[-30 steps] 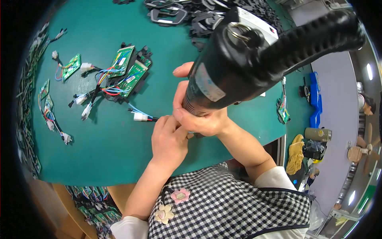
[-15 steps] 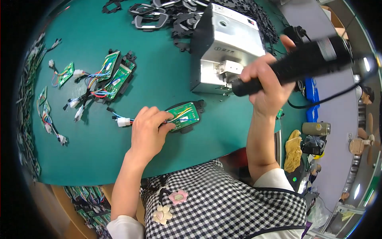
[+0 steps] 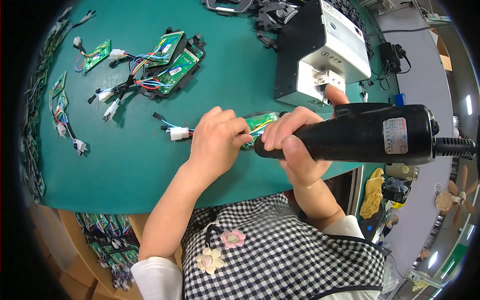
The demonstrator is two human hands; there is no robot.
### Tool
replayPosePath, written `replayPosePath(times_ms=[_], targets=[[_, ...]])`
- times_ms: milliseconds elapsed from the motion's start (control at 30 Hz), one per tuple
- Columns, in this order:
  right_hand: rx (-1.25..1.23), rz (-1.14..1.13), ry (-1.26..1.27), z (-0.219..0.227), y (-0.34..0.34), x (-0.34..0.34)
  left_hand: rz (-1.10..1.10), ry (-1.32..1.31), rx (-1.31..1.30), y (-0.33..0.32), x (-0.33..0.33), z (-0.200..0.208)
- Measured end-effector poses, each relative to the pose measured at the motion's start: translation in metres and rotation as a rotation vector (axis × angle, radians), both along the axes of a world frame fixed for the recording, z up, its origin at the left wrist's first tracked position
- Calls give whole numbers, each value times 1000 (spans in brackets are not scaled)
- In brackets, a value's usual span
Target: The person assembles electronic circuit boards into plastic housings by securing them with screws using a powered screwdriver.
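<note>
A black electric screwdriver is gripped in my right hand, lying almost level with its cable end to the right. Its front end is over the green circuit board on the table, so the tip and part of the board are hidden. My left hand is closed at the board's left side, thumb and fingers pinched by the wires. From under that hand a white connector and thin wires stick out to the left.
A silver and black box-shaped machine stands at the back right. Further left lie boards in black frames with wire bundles, and loose small boards. Black frames pile up at the back. A yellow cloth lies at right.
My right hand has brought the screwdriver down and left from beside the machine to over the board. The left hand stays at the board. The whole view has shifted slightly.
</note>
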State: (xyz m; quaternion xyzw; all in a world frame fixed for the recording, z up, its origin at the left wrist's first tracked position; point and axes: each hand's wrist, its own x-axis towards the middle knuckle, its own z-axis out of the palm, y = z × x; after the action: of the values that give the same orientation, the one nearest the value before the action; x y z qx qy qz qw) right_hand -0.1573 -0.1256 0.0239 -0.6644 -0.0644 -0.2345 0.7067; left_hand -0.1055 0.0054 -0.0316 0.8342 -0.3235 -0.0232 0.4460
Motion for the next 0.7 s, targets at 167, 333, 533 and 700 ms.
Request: replayPosePath(times_ms=[167, 333, 533, 700], targets=[[-102, 126, -11, -9, -1, 9, 16, -25, -4, -1, -2, -2], [-76, 319, 9, -10, 2, 19, 0, -18, 10, 2, 0, 1], [-38, 563, -64, -2, 6, 25, 58, -95, -81, -1, -3, -5], [-439, 109, -52, 6, -21, -8, 85, -155, -73, 8, -16, 7]])
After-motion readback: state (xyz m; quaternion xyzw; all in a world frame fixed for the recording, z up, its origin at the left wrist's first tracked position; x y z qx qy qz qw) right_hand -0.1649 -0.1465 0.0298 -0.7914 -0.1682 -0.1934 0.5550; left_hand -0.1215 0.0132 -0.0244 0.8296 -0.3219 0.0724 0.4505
